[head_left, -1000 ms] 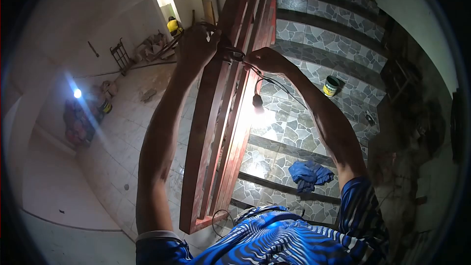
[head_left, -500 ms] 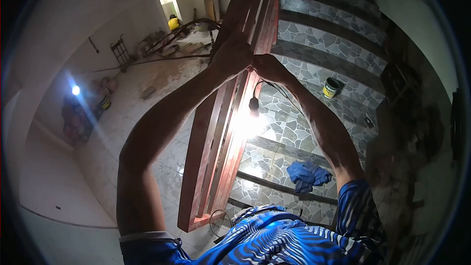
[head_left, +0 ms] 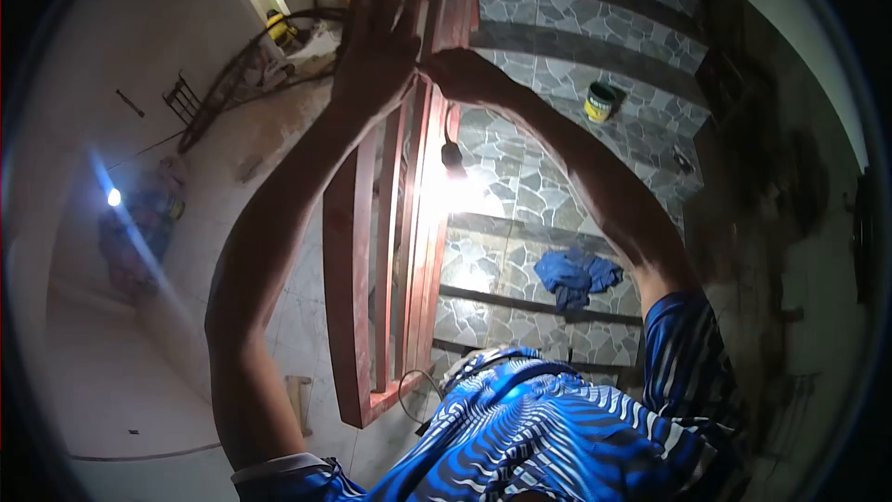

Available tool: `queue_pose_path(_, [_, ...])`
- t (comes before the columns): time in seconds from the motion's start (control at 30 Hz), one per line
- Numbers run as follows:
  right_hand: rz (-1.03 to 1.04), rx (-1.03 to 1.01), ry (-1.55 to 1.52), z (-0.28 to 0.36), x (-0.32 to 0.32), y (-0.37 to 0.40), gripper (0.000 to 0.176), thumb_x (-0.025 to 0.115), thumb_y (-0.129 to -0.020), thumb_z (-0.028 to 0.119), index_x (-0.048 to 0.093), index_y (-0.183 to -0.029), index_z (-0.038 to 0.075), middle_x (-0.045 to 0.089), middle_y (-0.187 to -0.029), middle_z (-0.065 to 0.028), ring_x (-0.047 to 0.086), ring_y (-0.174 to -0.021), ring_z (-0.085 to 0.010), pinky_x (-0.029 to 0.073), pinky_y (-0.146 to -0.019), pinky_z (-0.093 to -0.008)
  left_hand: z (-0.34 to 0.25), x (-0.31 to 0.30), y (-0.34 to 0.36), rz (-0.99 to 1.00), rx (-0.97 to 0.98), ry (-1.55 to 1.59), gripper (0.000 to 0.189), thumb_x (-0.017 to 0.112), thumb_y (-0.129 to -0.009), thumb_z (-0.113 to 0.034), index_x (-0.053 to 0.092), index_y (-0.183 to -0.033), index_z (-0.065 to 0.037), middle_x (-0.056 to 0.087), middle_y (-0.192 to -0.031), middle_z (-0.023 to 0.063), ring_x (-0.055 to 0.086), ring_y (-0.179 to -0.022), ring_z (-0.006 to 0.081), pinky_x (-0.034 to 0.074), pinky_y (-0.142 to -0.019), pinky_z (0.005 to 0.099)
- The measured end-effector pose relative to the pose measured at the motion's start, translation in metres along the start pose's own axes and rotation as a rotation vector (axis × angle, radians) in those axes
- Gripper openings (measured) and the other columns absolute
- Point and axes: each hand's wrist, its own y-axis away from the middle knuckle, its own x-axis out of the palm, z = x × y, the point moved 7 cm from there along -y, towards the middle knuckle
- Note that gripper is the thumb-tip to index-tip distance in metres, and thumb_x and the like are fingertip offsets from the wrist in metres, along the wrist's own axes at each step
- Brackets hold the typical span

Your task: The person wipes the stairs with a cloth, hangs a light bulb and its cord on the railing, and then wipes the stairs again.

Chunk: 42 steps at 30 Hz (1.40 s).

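Note:
My right hand [head_left: 460,74] is closed at the upper part of the red slatted railing [head_left: 346,297], its fingertips bunched against the heel of my left hand; what they pinch is hidden. My left hand [head_left: 376,65] lies over the railing's dark outer board, with its fingers lost in shadow. Just below my right hand, a lit bulb in a dark lamp holder [head_left: 452,158] hangs on a black cord [head_left: 450,121] beside the slats. The cord's upper end disappears behind my right hand and wrist.
Stone-patterned stairs [head_left: 548,167] rise on the right, holding a paint can [head_left: 600,102] and a crumpled blue cloth [head_left: 578,277]. A wire loop [head_left: 420,395] is at the railing's foot. Down left are a second light [head_left: 114,197], a hand truck [head_left: 181,98] and a person in yellow [head_left: 279,28].
My view has shifted, so the railing, both hands and the lamp appear farther left and higher. My hands stay together at the railing, with the left hand now farther up the outer board.

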Motion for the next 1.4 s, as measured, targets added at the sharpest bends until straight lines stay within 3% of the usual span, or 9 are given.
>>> queue_pose_path(0.3, [-0.611, 0.176, -0.137, 0.020, -0.078, 0.188, 0.023, 0.061, -0.093, 0.013, 0.063, -0.114, 0.006, 0.064, -0.115, -0.0139, 0.063, -0.107, -0.0303, 0.049, -0.093, -0.0356, -0.059, -0.078, 0.074, -0.057, -0.138, 0.601, 0.039, 0.071, -0.083, -0.031, 0.064, -0.117, -0.014, 0.052, -0.132, 0.0112, 0.048, -0.128, 0.0278, 0.040, -0.104, 0.0445])
queue_pose_path(0.57, [-0.114, 1.171, -0.301, -0.026, 0.184, 0.686, 0.027, 0.051, -0.092, 0.019, 0.060, -0.078, -0.002, 0.060, -0.076, -0.0253, 0.062, -0.068, -0.0328, 0.045, -0.061, -0.0428, -0.148, -0.066, 0.203, 0.398, -0.553, 1.171, 0.026, 0.070, -0.085, -0.015, 0.067, -0.110, -0.008, 0.062, -0.121, 0.0138, 0.062, -0.111, 0.0290, 0.051, -0.092, 0.0386])
queue_pose_path(0.63, [0.189, 1.673, -0.526, 0.043, 0.233, 0.835, 0.027, 0.060, -0.079, 0.017, 0.057, -0.056, 0.004, 0.056, -0.053, -0.0140, 0.049, -0.045, -0.0276, 0.042, -0.047, -0.0422, -0.172, -0.050, 0.224, 0.490, -0.680, 1.284, 0.023, 0.070, -0.086, -0.016, 0.069, -0.107, -0.006, 0.065, -0.117, 0.0148, 0.063, -0.109, 0.0297, 0.050, -0.093, 0.0383])
queue_pose_path(0.7, [0.271, 1.955, -0.887, 0.141, 0.225, 0.893, 0.024, 0.059, -0.081, 0.019, 0.058, -0.063, 0.004, 0.057, -0.059, -0.0127, 0.051, -0.051, -0.0256, 0.043, -0.050, -0.0405, -0.199, -0.021, 0.252, 0.547, -0.789, 1.332, 0.023, 0.069, -0.086, -0.015, 0.069, -0.107, -0.005, 0.066, -0.116, 0.0154, 0.064, -0.107, 0.0304, 0.050, -0.092, 0.0373])
queue_pose_path(0.9, [0.011, 2.028, -1.389, 0.253, 0.194, 0.895, 0.019, 0.057, -0.088, 0.023, 0.061, -0.083, 0.005, 0.061, -0.076, -0.0090, 0.057, -0.066, -0.0196, 0.047, -0.058, -0.0352, -0.267, 0.054, 0.292, 0.688, -0.886, 1.516, 0.028, 0.068, -0.087, -0.019, 0.068, -0.110, -0.003, 0.067, -0.109, 0.0164, 0.066, -0.098, 0.0273, 0.052, -0.086, 0.0352])
queue_pose_path(1.03, [-0.342, 1.597, -1.629, 0.196, 0.205, 0.865, 0.021, 0.056, -0.093, 0.025, 0.063, -0.097, 0.006, 0.064, -0.087, -0.0064, 0.061, -0.077, -0.0156, 0.050, -0.064, -0.0317, -0.309, 0.094, 0.300, 0.812, -0.678, 1.510, 0.028, 0.067, -0.089, -0.018, 0.067, -0.113, -0.005, 0.067, -0.107, 0.0157, 0.068, -0.096, 0.0249, 0.054, -0.083, 0.0335])
queue_pose_path(1.13, [-0.342, 2.140, -1.085, 0.142, 0.198, 0.850, 0.027, 0.053, -0.096, 0.027, 0.062, -0.106, 0.004, 0.066, -0.094, -0.0090, 0.063, -0.085, -0.0198, 0.054, -0.071, -0.0354, -0.338, 0.122, 0.316, 0.909, -0.700, 1.578, 0.029, 0.067, -0.087, -0.022, 0.068, -0.110, -0.004, 0.068, -0.106, 0.0176, 0.068, -0.095, 0.0302, 0.053, -0.083, 0.0369])
queue_pose_path(1.3, [-0.427, 2.103, -1.005, 0.111, 0.165, 0.816, 0.030, 0.052, -0.097, 0.030, 0.060, -0.108, 0.003, 0.065, -0.097, -0.0107, 0.064, -0.087, -0.0221, 0.055, -0.073, -0.0383, -0.386, 0.178, 0.403, 0.974, -0.705, 1.519, 0.031, 0.062, -0.089, -0.028, 0.069, -0.106, -0.002, 0.071, -0.095, 0.0176, 0.070, -0.089, 0.0272, 0.053, -0.080, 0.0356])
queue_pose_path(1.4, [-0.386, 2.180, -1.002, 0.125, 0.168, 0.832, 0.028, 0.052, -0.096, 0.028, 0.061, -0.107, 0.003, 0.065, -0.095, -0.0107, 0.064, -0.085, -0.0218, 0.055, -0.072, -0.0379, -0.427, 0.203, 0.524, 1.258, -0.827, 1.472, 0.028, 0.062, -0.093, -0.029, 0.070, -0.101, -0.002, 0.069, -0.078, 0.0064, 0.062, -0.065, 0.0142, 0.051, -0.058, 0.0303])
